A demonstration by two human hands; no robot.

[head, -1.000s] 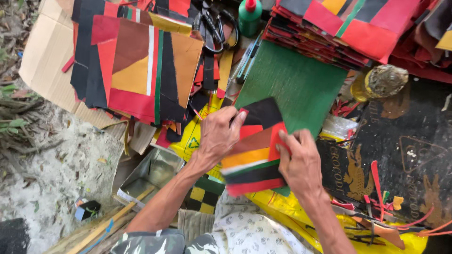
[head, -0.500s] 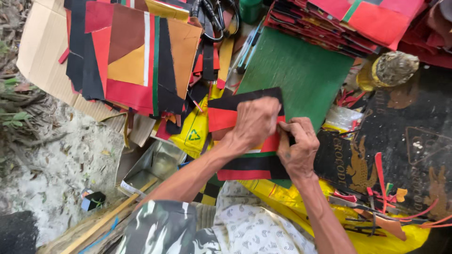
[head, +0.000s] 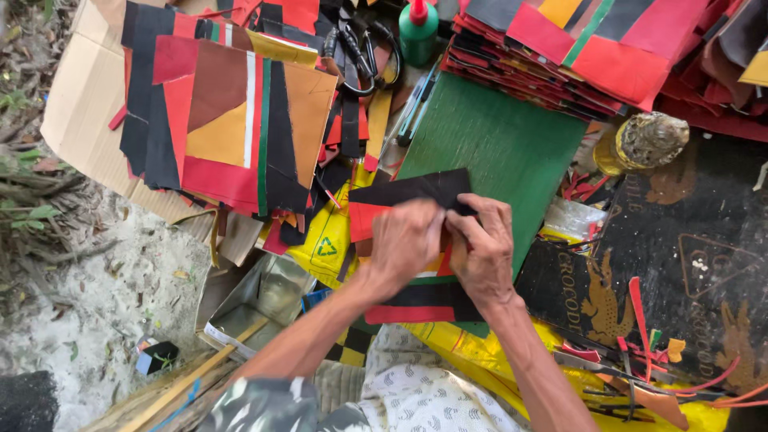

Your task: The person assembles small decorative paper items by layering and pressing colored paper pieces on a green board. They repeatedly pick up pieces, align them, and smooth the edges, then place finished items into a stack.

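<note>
Patchwork in hand right now: a striped panel (head: 416,300) of black, red, green and yellow strips lies on the green cutting board (head: 496,144), and both hands are bunched over its top edge. The left hand (head: 404,244) pinches down on the panel with fingers curled tight, closed on the material. The right hand (head: 484,252) meets it thumb to thumb, fingers narrowed onto the black strip (head: 424,188) that juts out toward the upper left. Both wrists angle in from below, forearms converging, knuckles up.

Judging by what lies about, plenty is finished: a tall stack of joined red-and-black panels (head: 576,48) sits at the top right, and a looser spread of finished pieces (head: 232,120) covers the cardboard sheet (head: 76,104) at left. This panel looks mid-assembly, the black strip not yet lying flush. Scissors (head: 360,48) and a green glue bottle (head: 418,32) rest untouched beyond the board; offcut slivers (head: 640,320) litter the dark mat (head: 704,264) at right.
</note>
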